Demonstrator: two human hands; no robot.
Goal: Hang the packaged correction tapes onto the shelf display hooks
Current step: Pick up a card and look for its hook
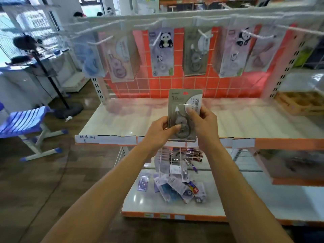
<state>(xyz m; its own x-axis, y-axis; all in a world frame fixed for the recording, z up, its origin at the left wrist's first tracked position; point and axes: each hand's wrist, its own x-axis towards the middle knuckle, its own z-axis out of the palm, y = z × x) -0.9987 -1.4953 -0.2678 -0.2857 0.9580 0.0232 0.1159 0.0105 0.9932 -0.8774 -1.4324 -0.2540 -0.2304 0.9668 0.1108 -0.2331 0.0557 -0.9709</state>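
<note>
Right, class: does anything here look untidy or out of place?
Yes. On the lower shelf, loose packs lie in a jumbled heap, overlapping at odd angles; one lilac pack lies apart on its left. Left hand and right hand hold a grey pack upright.

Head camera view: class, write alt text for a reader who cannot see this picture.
The left hand and right hand hold a grey packaged correction tape upright above a white shelf. Behind it, more packages hang on hooks before an orange tiled panel; a loose pile lies on a lower shelf.
</note>
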